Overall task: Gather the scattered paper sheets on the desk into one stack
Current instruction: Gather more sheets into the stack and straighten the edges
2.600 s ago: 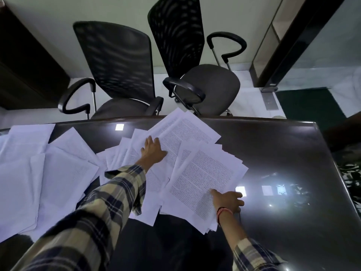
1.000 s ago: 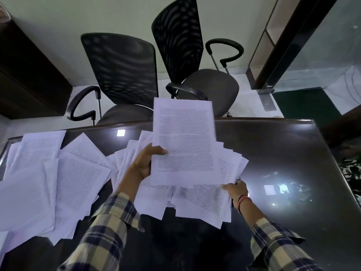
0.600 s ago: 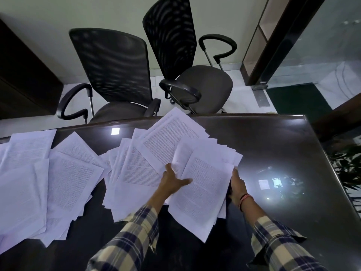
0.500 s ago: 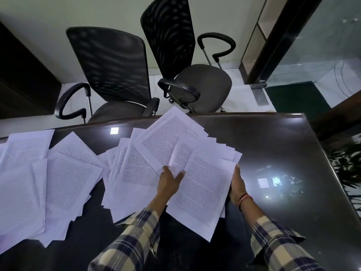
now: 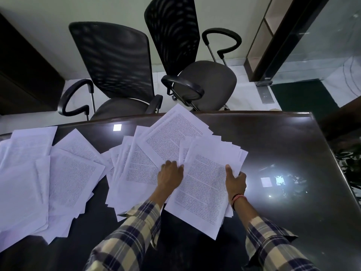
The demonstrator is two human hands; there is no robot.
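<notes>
Printed white sheets lie fanned over the dark glossy desk [image 5: 283, 145]. A loose bundle of sheets [image 5: 203, 190] sits in the middle, angled toward me. My right hand [image 5: 235, 179] grips its right edge, thumb on top of the upper page. My left hand [image 5: 170, 177] lies at the bundle's left edge, with its fingertips tucked under the top page. Behind it a fan of overlapping sheets [image 5: 156, 151] spreads to the desk's far edge. A second spread of sheets [image 5: 48, 173] covers the desk's left side.
Two black mesh office chairs [image 5: 117, 71] [image 5: 195, 75] stand just beyond the desk's far edge. A glass partition with a dark frame [image 5: 283, 40] is at the back right. A plant [image 5: 351, 163] shows past the desk's right edge.
The page my left hand had lifted upright came back down onto the pile. Both hands drew in to the central bundle, right thumb now over its top page.
</notes>
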